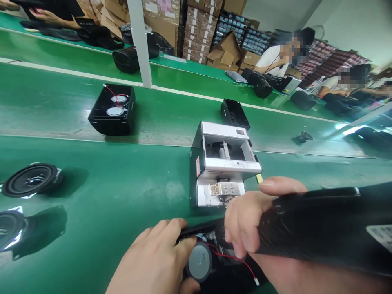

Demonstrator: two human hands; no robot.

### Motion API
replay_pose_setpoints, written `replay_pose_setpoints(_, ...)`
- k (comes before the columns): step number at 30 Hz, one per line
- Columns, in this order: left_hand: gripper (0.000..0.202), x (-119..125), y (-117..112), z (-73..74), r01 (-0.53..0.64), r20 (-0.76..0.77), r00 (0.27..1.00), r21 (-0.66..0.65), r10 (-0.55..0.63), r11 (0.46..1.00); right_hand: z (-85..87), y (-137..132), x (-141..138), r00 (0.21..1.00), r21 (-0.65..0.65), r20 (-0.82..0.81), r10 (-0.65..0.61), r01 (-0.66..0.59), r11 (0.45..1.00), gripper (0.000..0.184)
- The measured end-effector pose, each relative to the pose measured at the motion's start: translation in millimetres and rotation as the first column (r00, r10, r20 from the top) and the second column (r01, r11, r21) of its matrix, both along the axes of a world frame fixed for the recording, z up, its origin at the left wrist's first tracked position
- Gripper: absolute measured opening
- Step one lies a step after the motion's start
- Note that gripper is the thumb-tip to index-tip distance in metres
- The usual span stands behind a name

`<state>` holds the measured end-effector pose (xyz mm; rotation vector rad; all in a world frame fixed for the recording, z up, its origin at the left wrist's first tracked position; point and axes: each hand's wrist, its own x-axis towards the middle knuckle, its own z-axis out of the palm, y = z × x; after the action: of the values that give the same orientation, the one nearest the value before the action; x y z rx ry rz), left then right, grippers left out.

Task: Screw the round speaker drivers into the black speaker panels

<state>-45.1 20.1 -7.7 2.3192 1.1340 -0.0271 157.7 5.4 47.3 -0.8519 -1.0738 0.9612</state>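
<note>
Along the green belt of the assembly bench [92, 171], both of the person's hands work at the near edge. The left hand [153, 257] is closed over an open black speaker housing [214, 265], its fingers curled across the rim and pressing beside a round grey driver magnet [199, 261]. A red wire [231, 256] runs from that housing to a small white connector [256, 281]. The right hand [248, 220] is clamped around a long black enclosure [312, 224] with a white label [379, 237], its thumb lying along the top, and its fingertips [239, 245] hang just over the open housing. Just beyond the hands stands a white screw feeder [223, 163] with an open hopper and a small metal rail. Further along the belt lie two loose loudspeaker drivers [32, 179], a black housing with two magnets and red wiring [112, 110], and another open black housing [235, 114]. A small black part [304, 136] sits further right. Finished black speakers [130, 59] line the far belt, where two co-workers [284, 53] sit at the right, one wearing a white shirt and holding nothing that can be made out. Stacked cardboard cartons [199, 28] rise behind a white pillar [139, 41].
</note>
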Motion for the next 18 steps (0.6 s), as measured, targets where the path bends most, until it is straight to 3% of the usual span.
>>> replay_pose_setpoints(8, 0.047, 5, 2, 6.0, -0.012, -0.003, 1.000, -0.038, 0.012, 0.999, -3.2, 0, -2, 1.000, -0.032, 0.023, 0.001, 0.000, 1.000, 0.024)
replay_pose_setpoints(14, 0.045, 7, 1, 15.2, -0.023, -0.017, 1.000, -0.018, 0.023, 1.000, -12.0, -1, 8, 0.979, -0.040, -0.014, 0.204, -0.204, 0.978, 0.026)
replay_pose_setpoints(18, 0.044, 11, 4, 26.6, -0.026, -0.062, 0.998, -0.040, 0.023, 0.999, -17.4, 1, 6, 0.979, -0.020, -0.034, 0.202, -0.203, 0.979, 0.051)
